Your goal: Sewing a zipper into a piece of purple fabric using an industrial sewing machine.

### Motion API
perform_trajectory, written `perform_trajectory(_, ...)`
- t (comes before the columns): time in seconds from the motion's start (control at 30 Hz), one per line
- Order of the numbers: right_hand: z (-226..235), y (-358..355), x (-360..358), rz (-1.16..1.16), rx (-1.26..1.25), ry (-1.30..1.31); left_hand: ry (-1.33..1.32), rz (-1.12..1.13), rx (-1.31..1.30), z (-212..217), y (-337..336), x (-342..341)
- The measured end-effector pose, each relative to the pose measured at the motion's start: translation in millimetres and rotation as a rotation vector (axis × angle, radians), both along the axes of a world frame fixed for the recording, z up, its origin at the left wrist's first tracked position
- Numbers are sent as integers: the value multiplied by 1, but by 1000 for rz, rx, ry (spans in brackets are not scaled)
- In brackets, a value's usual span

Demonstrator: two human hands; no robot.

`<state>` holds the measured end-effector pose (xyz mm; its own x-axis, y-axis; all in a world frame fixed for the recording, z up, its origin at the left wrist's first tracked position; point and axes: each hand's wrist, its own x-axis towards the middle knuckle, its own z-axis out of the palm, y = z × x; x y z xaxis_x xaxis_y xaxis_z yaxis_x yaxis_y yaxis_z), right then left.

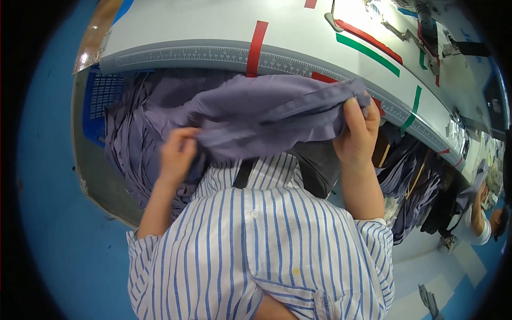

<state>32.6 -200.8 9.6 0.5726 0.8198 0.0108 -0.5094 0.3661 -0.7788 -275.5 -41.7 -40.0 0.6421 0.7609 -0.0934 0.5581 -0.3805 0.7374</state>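
A greyish-purple cloth piece (250,114) is stretched across my front, below the table edge. My right hand (358,133) pinches its right end between thumb and fingers, where a folded, seamed strip runs along the cloth. At the cloth's left side my left hand (178,154) is curled, its fingertips closed on the edge; they are slightly blurred. More cloth of the same colour hangs in a heap (125,138) to the left, under and beside my left hand. Whether the held piece joins that heap is hidden by the folds.
A white worktable (186,24) with a ruler strip (186,55) and red and green tapes lies ahead. A blue plastic basket (95,104) stands at the left. Machine parts (424,21) sit at the far right. Purple cloths (413,181) hang at the right, and another person (472,226) works beyond.
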Motion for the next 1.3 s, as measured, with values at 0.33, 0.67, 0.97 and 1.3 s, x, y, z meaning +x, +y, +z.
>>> perform_trajectory(0.33, -31, -18, -61, 64, -215, -415, 570, -334, 391, 120, 62, -96)
perform_trajectory(0.67, -27, -20, -61, 123, -68, -1073, -360, -876, -50, 54, 12, 151)
perform_trajectory(0.97, -28, -25, -52, 84, -139, -1187, -303, -1049, 325, 85, 7, 122)
perform_trajectory(1.3, -16, -29, -45, 128, -107, -1205, -384, -1006, 567, 95, -12, 119)
